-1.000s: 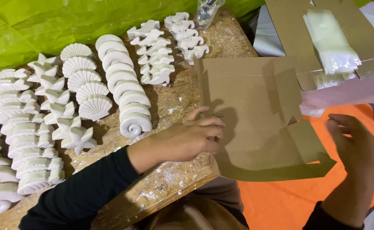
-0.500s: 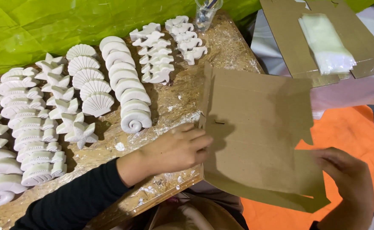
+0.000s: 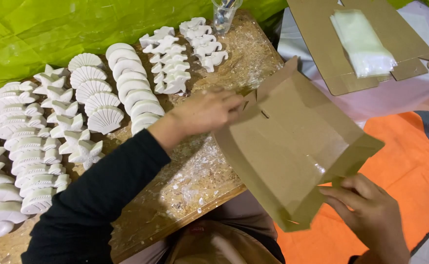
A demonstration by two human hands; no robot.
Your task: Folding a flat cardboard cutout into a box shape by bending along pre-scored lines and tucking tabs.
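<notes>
I hold a flat brown cardboard box blank [image 3: 292,142] tilted in the air over the right end of a wooden board [image 3: 195,181]. My left hand [image 3: 207,112] grips its upper left flap. At the lower right corner, my right hand [image 3: 368,215] pinches the edge where a clear film window shows. White plaster casts lie in rows on the board: scallop shells [image 3: 97,98], starfish [image 3: 85,151], spiral shells [image 3: 2,215] and seahorse-like shapes [image 3: 175,73].
A second flat cardboard blank [image 3: 322,49] lies at the upper right with a stack of clear bags [image 3: 363,41] on it. A clear cup [image 3: 224,14] stands at the board's far edge. Green cloth [image 3: 29,39] behind, orange sheet [image 3: 410,166] at the right.
The cardboard blank has been lifted off the board and tilted up. My left hand moved from resting on its near left part to its upper left flap.
</notes>
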